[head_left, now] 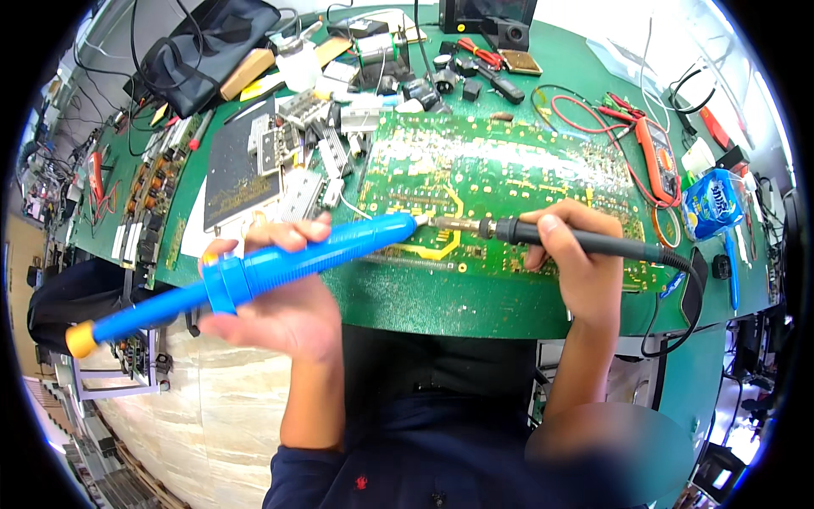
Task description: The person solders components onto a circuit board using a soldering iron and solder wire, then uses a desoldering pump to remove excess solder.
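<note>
Blue plastic forms the long, ribbed solder pump [318, 252]; I judge it light, stiff and a little slippery, best held at its thick barrel, where my left grip [288, 310] is wrapped. Its pale nozzle is above the near side of the green circuit board [500, 191], which looks flat, stiff and fragile on the desk [407, 310]. My right grip [585, 276] pinches the smooth dark soldering iron [513, 231], safely behind its slim metal tip.

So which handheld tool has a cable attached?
The slim black soldering iron in the right hand; the thick blue plastic pump in the left hand shows none.
</note>
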`<state>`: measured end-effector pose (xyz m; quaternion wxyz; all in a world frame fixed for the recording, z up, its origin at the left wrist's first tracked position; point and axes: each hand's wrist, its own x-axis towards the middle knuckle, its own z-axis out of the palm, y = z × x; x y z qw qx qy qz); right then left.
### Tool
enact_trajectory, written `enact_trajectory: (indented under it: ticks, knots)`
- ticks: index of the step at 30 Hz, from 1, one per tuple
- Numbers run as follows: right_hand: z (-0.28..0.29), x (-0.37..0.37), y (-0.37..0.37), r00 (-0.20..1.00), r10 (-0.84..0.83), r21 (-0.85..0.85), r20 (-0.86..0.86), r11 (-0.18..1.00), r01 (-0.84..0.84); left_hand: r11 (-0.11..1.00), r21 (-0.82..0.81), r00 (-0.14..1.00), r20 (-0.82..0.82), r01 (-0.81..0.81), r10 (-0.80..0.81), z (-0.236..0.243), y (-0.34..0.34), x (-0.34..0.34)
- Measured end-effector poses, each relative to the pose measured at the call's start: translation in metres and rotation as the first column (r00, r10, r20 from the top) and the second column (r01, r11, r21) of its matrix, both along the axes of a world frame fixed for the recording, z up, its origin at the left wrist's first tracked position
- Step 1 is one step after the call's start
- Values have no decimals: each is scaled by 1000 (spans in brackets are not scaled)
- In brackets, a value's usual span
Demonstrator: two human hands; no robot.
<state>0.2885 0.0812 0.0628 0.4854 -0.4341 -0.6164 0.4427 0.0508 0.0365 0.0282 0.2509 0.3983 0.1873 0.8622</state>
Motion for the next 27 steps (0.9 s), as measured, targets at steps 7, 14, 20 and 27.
enact_trajectory:
  ticks: [7,14,20,27]
  knots:
    - [2,-2,-3,1000,1,-29,-29,1000,-2,825,-493,896,-443,-277,37,-16,-61,-45]
    - [3,-4,-4,999,-47,-71,-4,996,47,987,-145,997,35,74,-70,-33,-46,-117]
    - [-3,-4,-3,981,-154,34,-116,987,159,981,-192,991,129,1,24,-41,-20,-121]
    - [-25,4,3,944,-139,290,-299,929,229,952,-262,987,-13,-157,159,-47,-22,-116]
